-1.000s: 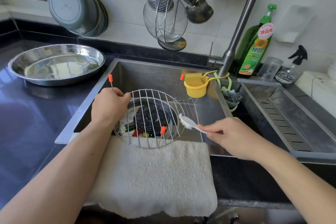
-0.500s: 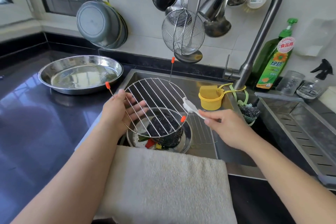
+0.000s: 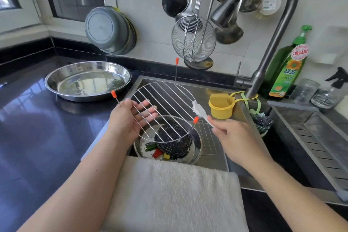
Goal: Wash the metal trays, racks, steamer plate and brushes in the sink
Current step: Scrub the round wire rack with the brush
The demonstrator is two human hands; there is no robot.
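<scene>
Above sink: the tilted round rack (image 3: 163,107) blocks the middle.
Right: faucet (image 3: 263,58) and yellow cup (image 3: 220,108) stand close.
Left: the desk (image 3: 37,128) offers open room.

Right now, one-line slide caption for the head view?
Left hand holds a round wire rack above the sink while right hand brings a white brush to its edge.

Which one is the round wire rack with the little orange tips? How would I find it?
Look at the steel sink in the middle of the dark counter. Just above it, the left hand holds up a round wire rack, tilted, fingers spread behind its bars. Unlike the square rack lying flat in the sink, it is round, with thin legs capped in orange.
</scene>
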